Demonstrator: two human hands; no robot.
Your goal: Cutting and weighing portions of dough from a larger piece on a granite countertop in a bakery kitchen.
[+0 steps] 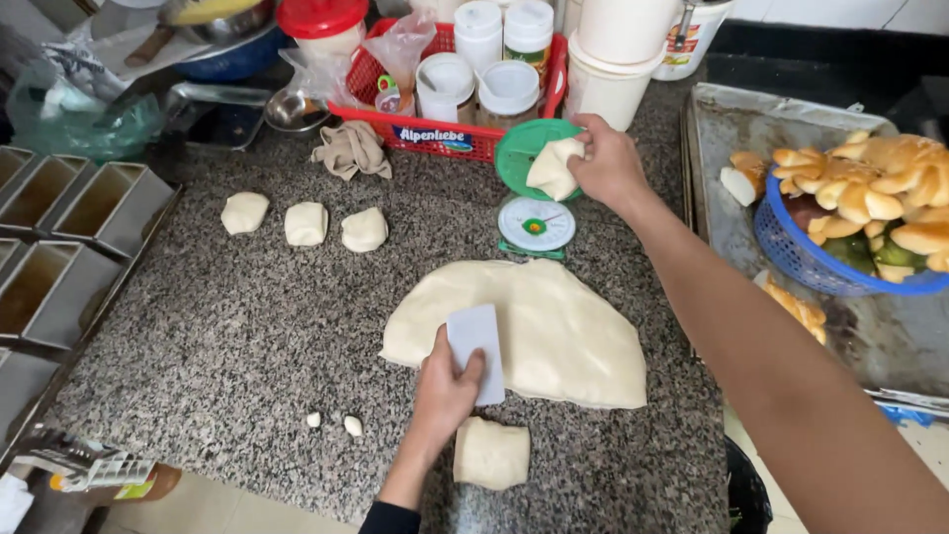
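on the speckled stone counter [247, 326], the left hand [447, 388] grips a white scraper [476, 348] on the big dough [554, 326]; the right hand [608, 163] holds a dough piece [552, 168] over the green scale [532, 198].

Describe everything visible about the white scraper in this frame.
The white scraper is a thin, flat, plastic-looking rectangle with rounded corners and no separate handle. The left hand grips its lower left side, thumb across the face. It lies over the near edge of the big dough slab on the granite counter.
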